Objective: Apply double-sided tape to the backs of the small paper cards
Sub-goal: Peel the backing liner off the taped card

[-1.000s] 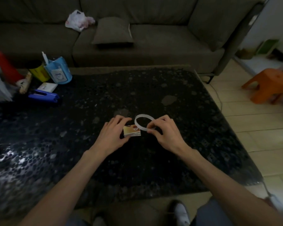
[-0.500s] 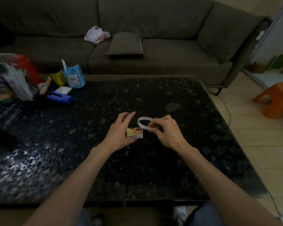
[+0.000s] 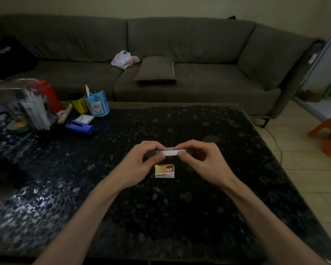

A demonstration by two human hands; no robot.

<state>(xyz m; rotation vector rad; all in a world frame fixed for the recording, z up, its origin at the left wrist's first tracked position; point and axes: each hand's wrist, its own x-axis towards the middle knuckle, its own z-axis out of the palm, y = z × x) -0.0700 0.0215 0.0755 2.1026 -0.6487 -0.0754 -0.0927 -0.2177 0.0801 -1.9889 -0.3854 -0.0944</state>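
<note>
Your fingers (image 3: 151,145) on the left hand (image 3: 136,167) curl over one end of the white tape (image 3: 171,152) and pinch it against the thumb. The fingers (image 3: 191,145) of your right hand (image 3: 204,163) pinch the other end the same way, so both hands are closed on it and neither is free. The tape shows edge-on as a flat band between them, and it is not clear whether a length has come loose from the ring. Holding it raised and level like this probably lets you find the end and pull a strip without it sticking to anything. Just below your thumbs the small stack of cards (image 3: 164,170) lies on the dark bench (image 3: 199,207), apart from both hands and picture side up, so the top one likely needs turning before the tape goes on. Well off to the left sit a blue stapler (image 3: 79,127) and a blue pot (image 3: 97,104). Beyond the bench is the sofa (image 3: 199,81).
</note>
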